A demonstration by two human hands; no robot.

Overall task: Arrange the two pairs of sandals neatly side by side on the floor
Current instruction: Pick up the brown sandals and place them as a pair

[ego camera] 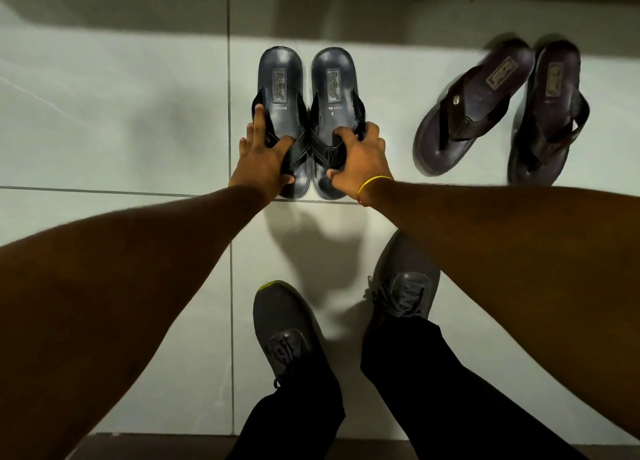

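Pale floor tiles (138,113) with dark grout lines fill the view, with a band of shadow along the far edge. On them, the left hand (263,155) lies over the strap of the left black sandal (280,79), fingers spread wide and curled around its outer edge, while the right hand (360,158) closes on the crossed straps of the right black sandal (332,79), thumb tucked near the toe end. A yellow band (372,184) circles the right wrist. These two sandals sit flat, parallel and almost touching, heels pointing away from the person.

Right of the black pair, well apart from it, lie two brown sandals (478,110), the nearer one tilted so its heel leans towards its partner (550,113); they look untidy. Nearer the person than the black pair are grey shoes (287,324) and dark trouser legs.

The sandals probably weigh little, with stiff moulded soles and flexible straps. Smooth tile should let them slide easily. Gripping the strap or pinching the sole edge seems the best hold; neither looks fragile.
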